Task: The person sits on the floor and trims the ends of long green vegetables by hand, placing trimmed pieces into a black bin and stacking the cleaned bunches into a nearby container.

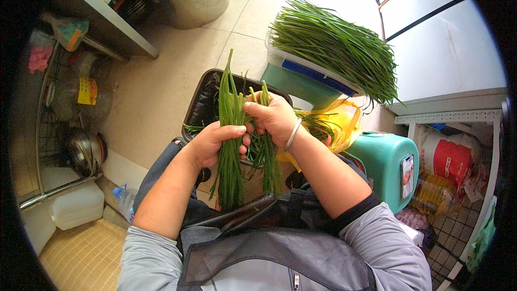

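My left hand (pixel 218 139) is closed around a bunch of green garlic chives (pixel 230 169), its pale stem ends pointing up and the leaves hanging toward my lap. Close beside it on the right, my right hand (pixel 270 115) grips a smaller bunch of chives (pixel 270 169), with the cut stems showing above the thumb. Both hands are over a dark plastic bin (pixel 196 99) with loose green scraps in it. Behind to the right, a large heap of chives (pixel 335 48) fills a clear plastic container (pixel 299 61) on a green stool (pixel 282 79).
A yellow plastic bag (pixel 349 123) with chives lies right of the bin, next to a teal plastic box (pixel 387 161) bearing a phone (pixel 407 176). A metal pot (pixel 198 0) stands at the back; wire racks flank both sides. A water bottle (pixel 126 200) is at my left.
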A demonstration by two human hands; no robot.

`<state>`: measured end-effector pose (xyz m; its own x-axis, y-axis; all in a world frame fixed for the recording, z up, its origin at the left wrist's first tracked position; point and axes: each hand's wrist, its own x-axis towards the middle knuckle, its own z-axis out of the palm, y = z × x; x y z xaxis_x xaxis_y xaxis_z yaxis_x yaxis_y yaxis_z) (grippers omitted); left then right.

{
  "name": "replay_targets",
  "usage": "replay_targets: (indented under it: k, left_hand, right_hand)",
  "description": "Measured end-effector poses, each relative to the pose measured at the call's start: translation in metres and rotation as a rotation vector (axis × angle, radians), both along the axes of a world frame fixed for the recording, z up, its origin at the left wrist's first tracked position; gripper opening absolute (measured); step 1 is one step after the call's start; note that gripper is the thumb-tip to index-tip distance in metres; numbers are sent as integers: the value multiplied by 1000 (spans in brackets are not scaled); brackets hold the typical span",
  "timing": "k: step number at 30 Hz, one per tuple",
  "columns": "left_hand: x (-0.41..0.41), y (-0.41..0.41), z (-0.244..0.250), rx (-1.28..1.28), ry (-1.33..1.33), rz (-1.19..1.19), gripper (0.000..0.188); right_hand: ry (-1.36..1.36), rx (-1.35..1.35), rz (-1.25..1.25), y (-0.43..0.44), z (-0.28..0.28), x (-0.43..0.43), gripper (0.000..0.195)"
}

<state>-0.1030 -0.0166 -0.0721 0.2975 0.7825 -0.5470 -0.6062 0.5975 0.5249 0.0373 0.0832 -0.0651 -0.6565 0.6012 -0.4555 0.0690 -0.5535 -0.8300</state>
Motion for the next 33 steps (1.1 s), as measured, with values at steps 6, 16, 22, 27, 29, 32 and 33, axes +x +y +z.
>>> replay_targets:
  k: [6, 16, 22, 27, 29, 32, 33]
  left_hand:
    - [6, 1, 2, 47, 58, 224, 37]
    - [-3, 6, -4, 59, 393, 228, 19]
    - [-3, 5, 7, 13, 225, 66, 23]
    - [1, 5, 6, 73, 251, 49, 24]
    - [1, 4, 4, 34, 315, 106, 21]
    - [2, 5, 3, 50, 386, 136, 20]
    - [2, 6, 4, 65, 408, 138, 20]
  right_hand:
    - [12, -88, -123, 10, -7, 5, 12]
    - [52, -177, -100, 17, -9, 9, 9]
    - [205, -254, -47, 13, -8, 6, 10]
    - [163, -227, -27, 10, -7, 5, 13]
    - [86, -147, -42, 8, -6, 4, 15]
    - [-42, 113, 67, 6, -5, 2, 13]
    - [-58, 201, 104, 6, -5, 2, 12]
